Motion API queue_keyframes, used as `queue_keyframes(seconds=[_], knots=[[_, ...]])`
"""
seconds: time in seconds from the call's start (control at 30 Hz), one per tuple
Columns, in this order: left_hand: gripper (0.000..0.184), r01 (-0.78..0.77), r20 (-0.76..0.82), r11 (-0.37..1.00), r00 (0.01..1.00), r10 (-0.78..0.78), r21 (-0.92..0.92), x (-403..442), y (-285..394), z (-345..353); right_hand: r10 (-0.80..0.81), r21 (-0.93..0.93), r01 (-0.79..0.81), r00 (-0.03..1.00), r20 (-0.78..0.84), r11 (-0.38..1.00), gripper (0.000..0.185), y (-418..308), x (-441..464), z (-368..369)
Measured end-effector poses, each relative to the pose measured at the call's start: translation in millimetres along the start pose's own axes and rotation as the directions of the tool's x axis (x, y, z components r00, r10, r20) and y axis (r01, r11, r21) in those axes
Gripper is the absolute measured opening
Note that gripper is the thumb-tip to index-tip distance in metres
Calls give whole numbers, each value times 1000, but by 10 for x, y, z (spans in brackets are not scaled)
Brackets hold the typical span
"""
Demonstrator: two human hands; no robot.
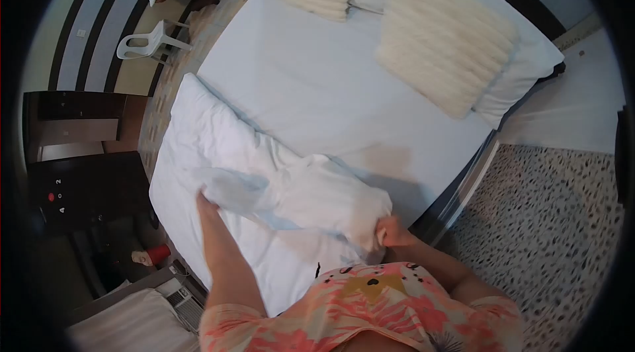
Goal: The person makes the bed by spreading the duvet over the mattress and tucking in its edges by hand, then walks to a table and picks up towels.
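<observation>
Our right hand [395, 233] is closed on the blanket [297, 183]; our left hand [208, 198], blurred, is at its fold, how far open we cannot tell; it lies bunched across the bed [291, 87]; we see pillows [450, 41], a chair [151, 42], speckled floor [549, 200]

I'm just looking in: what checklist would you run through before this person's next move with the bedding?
1. Right hand has a grip on the white duvet: ok, fingers closed at its edge.
2. Left hand has a grip too: cannot tell, it is blurred.
3. Duvet lies smooth: not ok, it is bunched and folded.
4. Ribbed cushions clear of the duvet: ok, at the head end.
5. Chair clear of the bed: ok, it stands apart.
</observation>
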State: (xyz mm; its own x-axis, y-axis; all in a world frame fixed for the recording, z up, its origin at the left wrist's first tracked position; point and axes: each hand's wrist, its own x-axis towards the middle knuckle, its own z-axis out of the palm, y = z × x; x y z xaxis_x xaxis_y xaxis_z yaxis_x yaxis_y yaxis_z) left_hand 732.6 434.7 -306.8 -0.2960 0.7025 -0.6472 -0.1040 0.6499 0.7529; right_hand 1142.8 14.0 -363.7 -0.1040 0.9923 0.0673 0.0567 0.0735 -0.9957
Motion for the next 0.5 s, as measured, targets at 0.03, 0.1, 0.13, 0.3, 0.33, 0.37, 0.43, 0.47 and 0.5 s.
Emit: queue_keyframes(seconds=[0.03,0.1,0.13,0.3,0.33,0.37,0.43,0.47,0.5], knots=[[50,-194,106,980,974,198,-44,162,398,408,323,-64,-332,938,-122,941,27,-94,147,-298],[46,-480,174,870,853,492,-113,-267,1527,1702,554,916,284,732,-398,283,26,-614,739,-937],[45,-603,251,796,763,595,-53,-56,2237,2154,557,888,417,699,-450,193,28,-801,801,-1317],[24,-733,364,618,514,777,-283,-2205,3716,5612,481,626,726,456,-748,284,35,-1232,202,-2681],[23,-710,387,620,496,777,-334,-2442,3702,6091,467,576,734,393,-792,359,36,-1217,-13,-2846],[23,-670,444,638,473,761,-380,-2584,3584,6438,457,531,727,330,-826,435,37,-1191,-223,-2966],[22,-585,545,685,435,717,-434,-2781,3282,7035,451,453,682,199,-870,574,39,-1122,-645,-3125],[21,-549,589,708,416,693,-445,-2816,3146,7270,449,420,643,131,-884,640,40,-1029,-885,-3155],[21,-512,634,737,402,660,-442,-2827,2988,7488,462,410,599,74,-884,688,42,-954,-1075,-3158]])
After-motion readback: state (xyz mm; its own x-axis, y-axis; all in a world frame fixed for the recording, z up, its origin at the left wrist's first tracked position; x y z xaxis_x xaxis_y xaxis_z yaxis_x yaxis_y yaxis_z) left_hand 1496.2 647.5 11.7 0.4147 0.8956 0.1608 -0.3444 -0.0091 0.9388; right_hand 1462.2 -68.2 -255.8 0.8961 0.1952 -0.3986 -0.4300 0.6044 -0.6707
